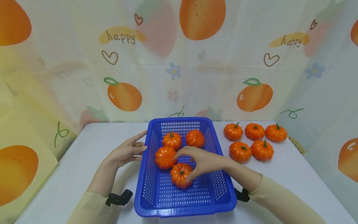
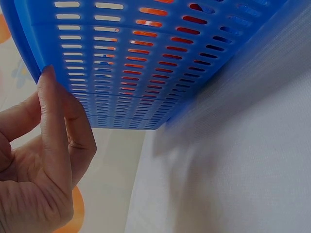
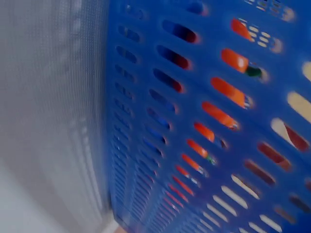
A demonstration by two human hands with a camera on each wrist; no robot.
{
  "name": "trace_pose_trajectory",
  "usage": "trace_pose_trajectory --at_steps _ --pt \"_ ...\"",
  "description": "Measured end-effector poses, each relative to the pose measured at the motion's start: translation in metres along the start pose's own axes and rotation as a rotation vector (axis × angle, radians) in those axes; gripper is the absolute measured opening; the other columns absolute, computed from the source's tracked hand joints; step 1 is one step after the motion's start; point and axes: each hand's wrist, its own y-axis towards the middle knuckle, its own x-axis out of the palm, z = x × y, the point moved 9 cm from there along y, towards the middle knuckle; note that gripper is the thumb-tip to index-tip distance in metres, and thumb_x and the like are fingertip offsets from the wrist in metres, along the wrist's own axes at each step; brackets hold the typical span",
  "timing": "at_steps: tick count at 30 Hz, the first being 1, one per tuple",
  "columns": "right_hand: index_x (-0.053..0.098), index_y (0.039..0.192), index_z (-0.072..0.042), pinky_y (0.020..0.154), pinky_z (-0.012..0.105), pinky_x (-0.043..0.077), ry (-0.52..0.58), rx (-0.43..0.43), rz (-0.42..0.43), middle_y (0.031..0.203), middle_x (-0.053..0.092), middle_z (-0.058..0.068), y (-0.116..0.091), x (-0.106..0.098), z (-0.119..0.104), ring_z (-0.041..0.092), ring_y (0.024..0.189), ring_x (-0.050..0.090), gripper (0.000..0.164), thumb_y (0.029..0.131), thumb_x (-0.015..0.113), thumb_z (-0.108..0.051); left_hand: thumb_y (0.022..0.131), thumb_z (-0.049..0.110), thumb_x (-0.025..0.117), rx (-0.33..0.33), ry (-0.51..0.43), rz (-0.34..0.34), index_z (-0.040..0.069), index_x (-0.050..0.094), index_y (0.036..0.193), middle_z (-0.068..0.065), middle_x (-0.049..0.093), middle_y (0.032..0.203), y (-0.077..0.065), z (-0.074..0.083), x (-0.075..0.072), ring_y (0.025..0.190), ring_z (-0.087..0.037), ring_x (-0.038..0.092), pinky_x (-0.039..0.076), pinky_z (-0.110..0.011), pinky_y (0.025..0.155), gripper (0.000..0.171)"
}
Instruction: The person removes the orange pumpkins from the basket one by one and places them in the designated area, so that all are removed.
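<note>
Fruit-printed cloth point(image 1: 173, 93) hangs behind a white counter point(image 1: 70, 161). One glossy orange pumpkin point(image 1: 177, 178) lies frontmost inside a blue slotted basket point(image 1: 185, 210), with the right hand's grip point(image 1: 207, 159) spread in a curve over it; whether they touch, I cannot tell. Three more pumpkins point(image 1: 195, 138) lie behind it in the basket. Outside, the left hand's grip point(image 1: 126, 154), fingers apart, touches the basket's left side. Five other pumpkins point(image 1: 262, 150) sit on the counter rightward, three behind two. Brown lettering point(image 1: 121, 38) on the cloth reads "happy" twice.
</note>
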Motion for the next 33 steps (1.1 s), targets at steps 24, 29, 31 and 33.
trace_pose_trajectory --at_steps 24,29,31,33 --pt "0.045 0.133 -0.047 0.116 0.051 0.04 -0.134 0.114 -0.248 0.142 0.049 -0.01 -0.002 0.033 0.024 0.015 0.136 0.044 0.077 0.074 0.087 -0.023 0.096 0.019 0.062 -0.008 0.001 0.017 0.025 0.008 0.16 -0.001 0.058 0.102 0.0 -0.003 -0.001 0.083 -0.01 0.067 0.061 -0.027 0.081 0.084" --pt "0.047 0.13 -0.046 0.113 0.045 0.044 -0.107 0.113 -0.254 0.136 0.053 -0.015 -0.003 0.034 0.025 0.009 0.128 0.049 0.073 0.075 0.085 -0.017 0.096 0.02 0.063 -0.004 0.006 0.022 0.025 0.008 0.16 -0.001 0.059 0.103 -0.001 -0.002 -0.001 0.085 -0.011 0.068 0.061 -0.028 0.082 0.085" --pt "0.048 0.129 -0.045 0.112 0.044 0.045 -0.106 0.114 -0.253 0.134 0.054 -0.016 -0.003 0.034 0.025 0.007 0.125 0.05 0.071 0.075 0.085 -0.017 0.096 0.021 0.063 -0.004 0.008 0.022 0.026 0.008 0.16 -0.001 0.059 0.103 0.0 -0.002 -0.001 0.085 -0.011 0.068 0.061 -0.028 0.082 0.085" --pt "0.048 0.128 -0.045 0.113 0.042 0.044 -0.109 0.113 -0.251 0.133 0.055 -0.017 -0.004 0.034 0.024 0.006 0.124 0.05 0.071 0.075 0.086 -0.018 0.096 0.02 0.063 -0.004 0.01 0.022 0.025 0.008 0.16 -0.001 0.059 0.103 0.0 -0.002 -0.001 0.085 -0.01 0.068 0.061 -0.028 0.082 0.085"
